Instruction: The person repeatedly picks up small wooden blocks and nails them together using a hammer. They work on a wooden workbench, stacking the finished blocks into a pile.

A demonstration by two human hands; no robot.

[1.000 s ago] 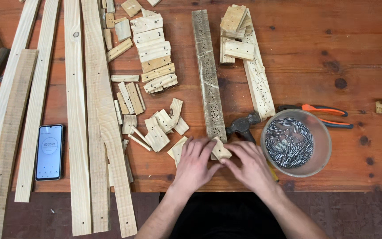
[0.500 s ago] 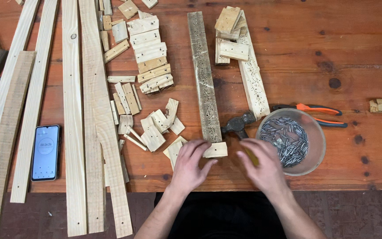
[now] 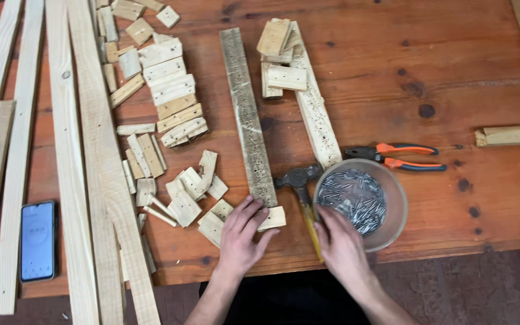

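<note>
step: small block (image 3: pixel 272 218) pressed flat by spread left hand (image 3: pixel 240 232) at weathered slat (image 3: pixel 248 118) end | right hand (image 3: pixel 339 244) closed round hammer (image 3: pixel 303 201) beside slat | next: firm grip needed

- A black phone (image 3: pixel 37 241) lies face up near the worktop's (image 3: pixel 452 54) left edge, between long pale planks (image 3: pixel 70 180).
- Orange-handled pliers (image 3: pixel 401 155) rest just beyond the right side of the clear bowl of nails (image 3: pixel 362 201).
- A pale batten (image 3: pixel 317 114) lies slantwise with short offcuts (image 3: pixel 281 57) piled on its far end.
- Small wood blocks (image 3: pixel 170 90) are stacked and scattered left of centre.
- A short wood piece (image 3: pixel 513 135) lies at the right edge.
</note>
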